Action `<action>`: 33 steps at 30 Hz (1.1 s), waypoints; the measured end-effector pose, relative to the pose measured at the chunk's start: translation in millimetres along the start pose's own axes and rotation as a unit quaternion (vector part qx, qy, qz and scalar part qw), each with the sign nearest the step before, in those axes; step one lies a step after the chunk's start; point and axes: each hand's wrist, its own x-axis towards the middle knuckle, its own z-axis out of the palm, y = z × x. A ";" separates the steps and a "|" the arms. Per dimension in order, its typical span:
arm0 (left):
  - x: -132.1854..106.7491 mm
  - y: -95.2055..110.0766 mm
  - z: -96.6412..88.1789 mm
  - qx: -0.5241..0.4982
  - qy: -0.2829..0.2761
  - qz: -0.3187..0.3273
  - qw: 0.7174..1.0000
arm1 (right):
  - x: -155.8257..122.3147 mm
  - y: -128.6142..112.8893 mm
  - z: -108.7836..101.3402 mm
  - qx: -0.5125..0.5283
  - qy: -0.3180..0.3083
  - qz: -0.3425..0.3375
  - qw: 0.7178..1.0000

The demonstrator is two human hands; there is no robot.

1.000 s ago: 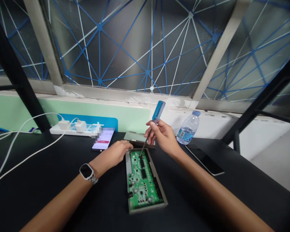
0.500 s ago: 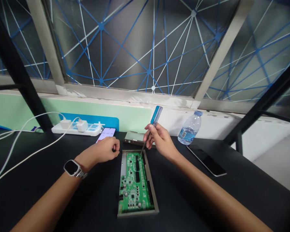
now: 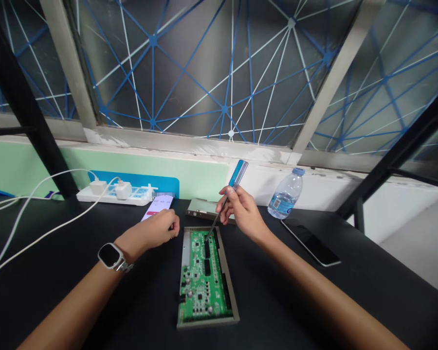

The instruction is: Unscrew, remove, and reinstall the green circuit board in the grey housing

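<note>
A screwdriver (image 3: 239,172) with a clear blue handle and a thin dark shaft is held in my right hand (image 3: 241,209), its fingers closed around the lower handle and shaft. It leans with the handle up, and its tip meets the upper black component on a green circuit board (image 3: 200,287). That board sits in a shallow metal tray (image 3: 228,272) on the black table. My left hand (image 3: 158,228) is curled closed beside the tray's upper left corner, in front of a lit phone (image 3: 160,204). Nothing shows in its fingers. A watch (image 3: 110,255) is on that wrist.
Behind the tray lies a flat metal case (image 3: 200,206), partly hidden by my right hand. A water bottle (image 3: 286,194) and a dark-screened phone (image 3: 310,243) are at right. At left, a white power strip (image 3: 113,194) has cables trailing across the table (image 3: 277,311).
The screwdriver's tip has shifted slightly left on the board. My left hand has lowered a little, with its fingers still curled. The tray has stayed put.
</note>
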 end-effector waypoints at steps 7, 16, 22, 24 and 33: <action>-3.0 14.2 -5.5 0.016 -0.003 -0.002 1.000 | 1.4 1.6 -5.6 0.008 0.061 -0.005 0.998; 2.6 12.1 -1.2 0.045 0.014 0.008 0.999 | 2.5 3.5 -8.6 0.020 0.057 -0.001 0.998; 7.9 9.8 10.2 0.048 0.023 0.012 0.999 | 1.1 -0.6 -6.5 0.013 0.055 0.008 0.998; 7.7 11.1 10.2 0.050 0.029 0.005 0.998 | 0.8 -1.6 -6.6 0.014 0.056 0.008 0.998; 2.4 36.3 -5.8 -0.040 0.058 0.051 0.996 | 4.5 6.2 -9.1 0.015 0.073 -0.023 0.997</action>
